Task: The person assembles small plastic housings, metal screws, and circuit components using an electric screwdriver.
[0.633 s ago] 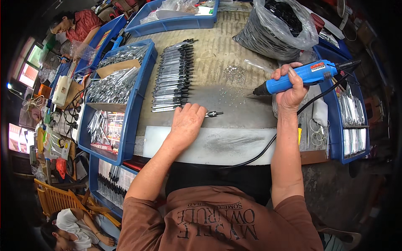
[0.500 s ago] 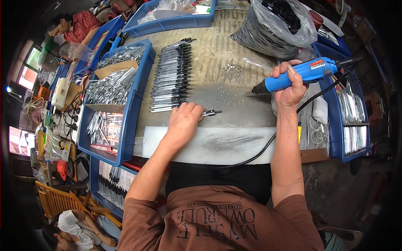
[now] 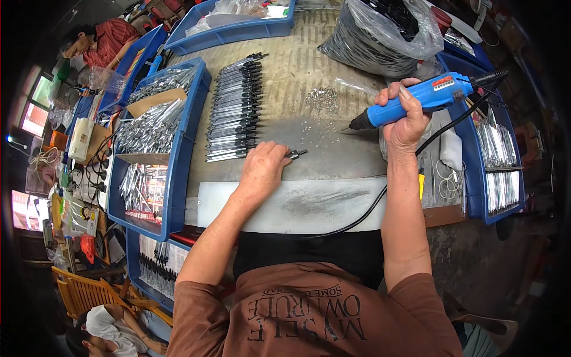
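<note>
My left hand (image 3: 264,168) rests low over the worktop, fingers curled round a slim metal rod with a black end (image 3: 296,154). Only the black end and its pointed tip stick out to the right of the fingers; the palm hides the rest. In my right hand (image 3: 408,119) is a blue electric screwdriver (image 3: 419,101), wrapped by the fingers and tilted so its bit points down and left. The bit is apart from the rod. Just beyond my left hand lies a row of similar silver rods with black ends (image 3: 235,110), side by side.
Tiny metal pieces (image 3: 322,101) lie scattered mid-table. A clear bag of black parts (image 3: 375,44) stands behind them. Blue trays of rods flank me at left (image 3: 178,172) and right (image 3: 476,178). A white board (image 3: 291,205) lines the front edge; the black cord (image 3: 363,220) crosses it.
The whole view has shifted slightly. Relative to the table, my left hand has moved a little right and away from me with the rod. The screwdriver stays nearly in place.
</note>
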### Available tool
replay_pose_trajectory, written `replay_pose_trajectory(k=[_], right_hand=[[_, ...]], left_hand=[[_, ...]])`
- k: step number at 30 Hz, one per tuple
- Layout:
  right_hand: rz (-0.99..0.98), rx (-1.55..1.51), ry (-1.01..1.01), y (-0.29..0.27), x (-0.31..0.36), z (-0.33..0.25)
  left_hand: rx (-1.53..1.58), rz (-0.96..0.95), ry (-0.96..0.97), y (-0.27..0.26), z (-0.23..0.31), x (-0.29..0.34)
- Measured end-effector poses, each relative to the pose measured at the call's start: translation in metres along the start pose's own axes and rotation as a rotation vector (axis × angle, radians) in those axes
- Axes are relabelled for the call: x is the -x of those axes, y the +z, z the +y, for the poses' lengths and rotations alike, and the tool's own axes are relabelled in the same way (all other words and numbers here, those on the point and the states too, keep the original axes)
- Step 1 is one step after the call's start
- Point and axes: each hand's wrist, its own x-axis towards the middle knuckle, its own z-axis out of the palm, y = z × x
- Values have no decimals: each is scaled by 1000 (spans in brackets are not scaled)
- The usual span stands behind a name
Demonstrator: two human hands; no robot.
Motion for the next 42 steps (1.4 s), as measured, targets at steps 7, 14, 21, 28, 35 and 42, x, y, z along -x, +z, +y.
replay_pose_trajectory(k=[7,14,21,28,35,42], right_hand=[[10,7,-32,-3,-2,2],[23,8,-40,-2,-3,2],[11,21,-27,-1,-2,0],[5,35,-16,0,-1,-1],[-10,39,-27,0,-1,-1],[3,22,-17,-2,-2,0]], left_hand=[[50,71,-98,8,3,-16],[30,62,-142,13,4,-22],[50,49,-188,13,6,-26],[89,37,-231,12,7,-29],[115,6,-287,9,8,-32],[76,36,-204,11,10,-28]])
